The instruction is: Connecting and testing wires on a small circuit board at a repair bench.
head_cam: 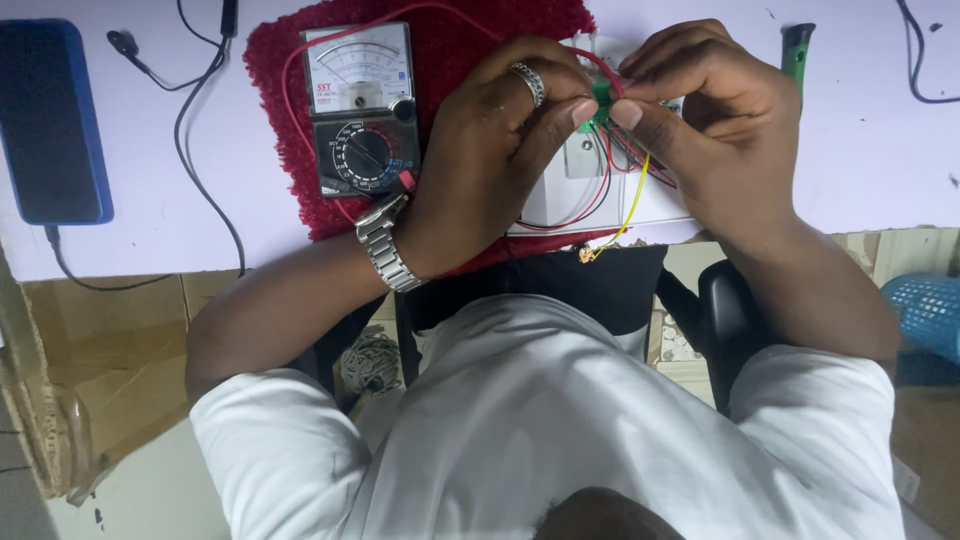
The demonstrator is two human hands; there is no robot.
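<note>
Both hands meet over the white switch plate (pixel 560 195) that lies on the red fuzzy mat (pixel 290 130) at the desk's near edge. The left hand (pixel 490 150), with a ring on one finger and a metal watch (pixel 385 240) at the wrist, pinches a small green component (pixel 601 97) between thumb and forefinger; the right hand (pixel 700 130) closes on the same piece from the other side, fingertips touching it. Red, black and yellow wires (pixel 632 205) run from under the fingers down across the plate (the yellow one hangs past the desk edge, its bare end showing). Just left of the left hand sits an analog multimeter (pixel 362 105) on the mat, its red lead looping around it. A blue-cased phone (pixel 50 120) lies far left, and a green-handled tool (pixel 797 50) lies beyond the right hand.
</note>
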